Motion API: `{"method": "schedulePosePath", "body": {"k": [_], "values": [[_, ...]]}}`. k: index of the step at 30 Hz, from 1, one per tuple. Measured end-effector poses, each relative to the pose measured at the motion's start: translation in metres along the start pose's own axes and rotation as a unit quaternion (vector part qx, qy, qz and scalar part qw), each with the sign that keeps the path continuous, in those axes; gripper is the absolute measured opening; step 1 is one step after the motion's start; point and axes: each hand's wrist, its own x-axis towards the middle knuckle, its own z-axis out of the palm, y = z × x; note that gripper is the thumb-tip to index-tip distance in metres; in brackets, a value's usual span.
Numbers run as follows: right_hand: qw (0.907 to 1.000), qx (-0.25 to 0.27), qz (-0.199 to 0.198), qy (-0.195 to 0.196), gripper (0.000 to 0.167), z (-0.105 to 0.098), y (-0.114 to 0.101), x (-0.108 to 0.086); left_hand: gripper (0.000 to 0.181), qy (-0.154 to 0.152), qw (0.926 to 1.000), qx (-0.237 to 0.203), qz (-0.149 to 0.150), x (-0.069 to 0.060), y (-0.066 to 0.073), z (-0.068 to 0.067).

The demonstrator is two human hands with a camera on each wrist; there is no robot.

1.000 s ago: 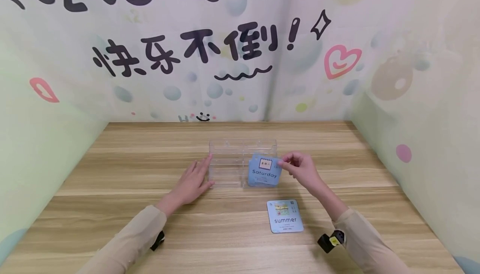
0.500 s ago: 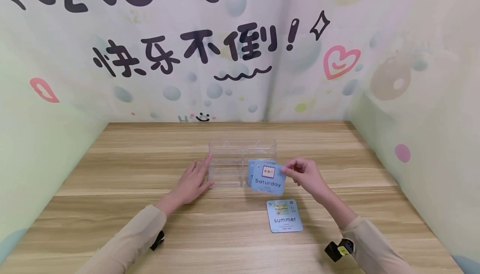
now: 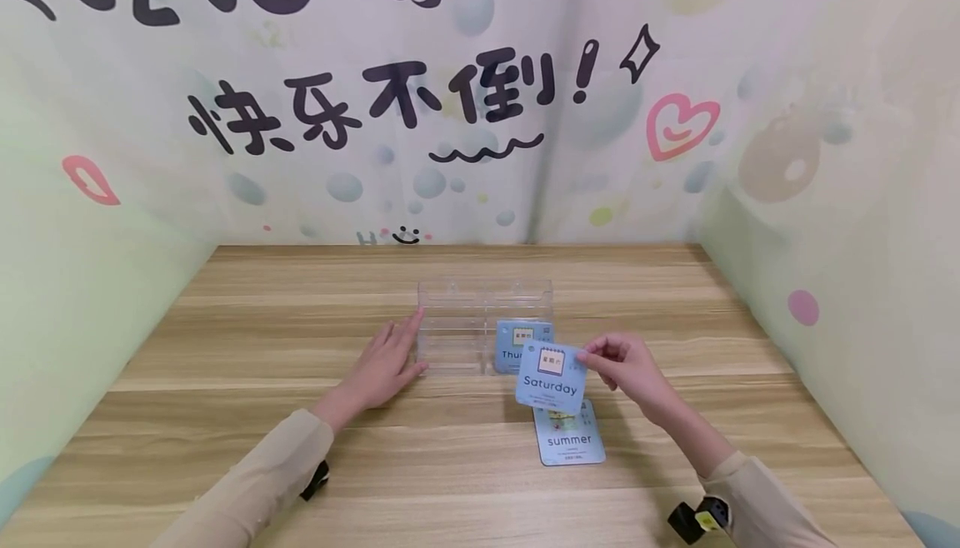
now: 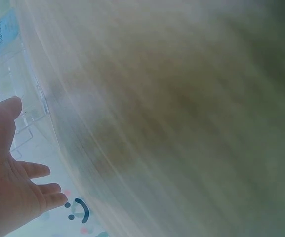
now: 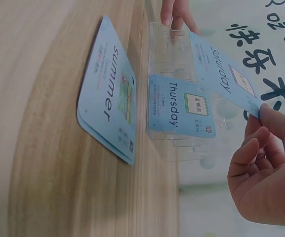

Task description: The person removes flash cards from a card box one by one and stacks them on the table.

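Note:
My right hand (image 3: pixel 628 371) pinches the upper right corner of a light blue "Saturday" card (image 3: pixel 551 377) between thumb and fingers. The card is held in the air, overlapping the top of the "summer" card (image 3: pixel 570 444) in the head view. A "Thursday" card (image 5: pixel 182 106) stands in the lower right pocket of a clear plastic card rack (image 3: pixel 452 348). My left hand (image 3: pixel 381 366) rests with extended fingers against the rack's left side. In the left wrist view the thumb and fingers of the left hand (image 4: pixel 14 173) are spread beside the rack.
The "summer" card lies on top of at least one other card on the wood-grain table (image 3: pixel 420 481). Behind the table hangs a printed cloth (image 3: pixel 315 190) with black lettering. Pale walls (image 3: pixel 840 223) bound both sides. A black camera (image 3: pixel 697 519) sits at the right wrist.
The right hand has drawn the "Saturday" card away from the rack, down and to the right, uncovering the "Thursday" card. The left hand has stayed in place.

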Motion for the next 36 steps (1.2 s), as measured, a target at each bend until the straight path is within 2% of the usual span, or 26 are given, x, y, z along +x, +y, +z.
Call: {"method": "schedulePosePath", "body": {"k": [18, 36], "values": [[0.9966, 0.002, 0.080, -0.019, 0.021, -0.002, 0.024, -0.015, 0.080, -0.001, 1.0000, -0.001, -0.003, -0.001, 0.000, 0.001], [0.9935, 0.000, 0.100, -0.054, 0.025, -0.006, 0.036, -0.021, 0.080, 0.002, 1.0000, -0.002, -0.003, 0.001, -0.001, 0.002]]}}
